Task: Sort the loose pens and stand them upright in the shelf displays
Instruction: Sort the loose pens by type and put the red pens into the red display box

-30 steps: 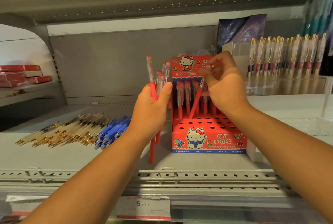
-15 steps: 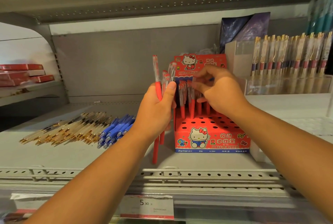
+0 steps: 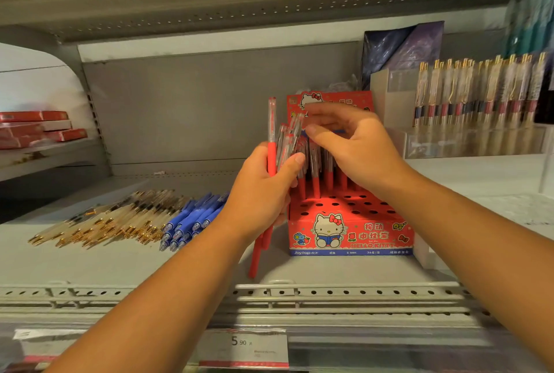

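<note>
Beside the red cardboard display box (image 3: 350, 234), left hand (image 3: 260, 195) grips red plastic pens (image 3: 271, 158); right hand (image 3: 362, 150) has reached them, grasp unclear.

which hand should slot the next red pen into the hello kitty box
Right, probably. The left hand grips the bunch of red pens; the right hand is free, beside their caps and over the empty holes of the Hello Kitty display box.

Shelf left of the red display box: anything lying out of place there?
Yes. Two loose heaps lie flat on the shelf: gold-tipped clear pens and, just right of them, blue pens. Neither stands upright in a display.
</note>
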The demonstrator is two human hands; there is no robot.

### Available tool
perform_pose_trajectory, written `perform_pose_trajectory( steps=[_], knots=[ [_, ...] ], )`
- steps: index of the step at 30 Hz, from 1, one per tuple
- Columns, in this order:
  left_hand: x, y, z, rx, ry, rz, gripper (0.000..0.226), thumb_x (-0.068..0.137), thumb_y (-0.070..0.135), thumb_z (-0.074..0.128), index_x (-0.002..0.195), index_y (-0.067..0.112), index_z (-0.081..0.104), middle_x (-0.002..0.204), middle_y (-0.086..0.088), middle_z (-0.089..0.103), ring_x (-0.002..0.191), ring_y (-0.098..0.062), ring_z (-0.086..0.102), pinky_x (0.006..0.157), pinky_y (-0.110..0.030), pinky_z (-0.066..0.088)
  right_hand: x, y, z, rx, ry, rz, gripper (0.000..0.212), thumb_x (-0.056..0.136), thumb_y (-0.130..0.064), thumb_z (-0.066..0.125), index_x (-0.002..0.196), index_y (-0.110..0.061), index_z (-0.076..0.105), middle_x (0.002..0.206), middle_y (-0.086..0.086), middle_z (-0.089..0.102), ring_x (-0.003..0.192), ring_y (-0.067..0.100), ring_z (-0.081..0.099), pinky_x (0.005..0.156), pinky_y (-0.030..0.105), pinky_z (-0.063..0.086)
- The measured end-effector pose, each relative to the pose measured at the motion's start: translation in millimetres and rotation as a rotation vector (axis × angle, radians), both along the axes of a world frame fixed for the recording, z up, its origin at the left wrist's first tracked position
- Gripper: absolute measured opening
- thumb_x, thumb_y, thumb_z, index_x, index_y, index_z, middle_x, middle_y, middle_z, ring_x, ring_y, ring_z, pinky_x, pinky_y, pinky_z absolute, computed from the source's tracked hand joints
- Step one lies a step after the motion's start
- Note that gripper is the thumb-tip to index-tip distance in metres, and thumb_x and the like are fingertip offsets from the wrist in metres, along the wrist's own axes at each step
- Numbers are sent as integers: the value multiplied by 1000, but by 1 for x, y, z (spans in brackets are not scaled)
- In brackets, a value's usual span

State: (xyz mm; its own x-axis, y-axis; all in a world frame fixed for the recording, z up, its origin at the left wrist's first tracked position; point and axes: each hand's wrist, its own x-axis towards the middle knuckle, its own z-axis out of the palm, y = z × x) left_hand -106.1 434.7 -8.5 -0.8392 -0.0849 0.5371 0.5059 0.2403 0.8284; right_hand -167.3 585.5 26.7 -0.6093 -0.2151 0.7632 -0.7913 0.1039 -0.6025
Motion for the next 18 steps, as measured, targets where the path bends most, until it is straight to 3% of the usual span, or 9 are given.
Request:
perform_pose_trajectory(
  steps=[3,7,11,14,18],
  knots=[
    [2,2,-1,25,-29,-63,16,101,30,54,88,20,51,65,1,55,41,-14,38,37,-21,31,4,-1,0,-46,-64,165,32,89,1,65,117,-14,64,99,2,70,89,5,66,80,19,50],
    [2,3,0,-16,-9,-51,24,102,34,50,87,15,49,67,-3,56,42,-19,42,37,-23,35,5,0,2,-186,-206,213,25,88,1,67,97,-22,67,90,4,72,83,13,68,78,28,56],
    [1,3,1,-6,-8,-33,21,103,32,49,92,15,47,63,0,56,41,-20,49,37,-27,41,7,-1,5,-351,-333,317,16,90,2,63,96,-13,62,85,7,69,81,20,70,72,32,59],
    [1,2,1,30,-45,-69,14,103,29,47,97,16,46,76,-6,58,46,-22,55,38,-28,45,8,-2,8,-454,-381,316,13,92,2,61,98,-9,59,92,16,66,83,32,71,68,38,59],
    [1,1,0,37,-47,-43,14,103,30,47,96,18,47,72,-6,59,46,-20,57,38,-27,45,5,2,11,-546,-338,199,13,92,0,61,95,-12,60,93,14,63,76,23,66,62,39,59]
  ],
)
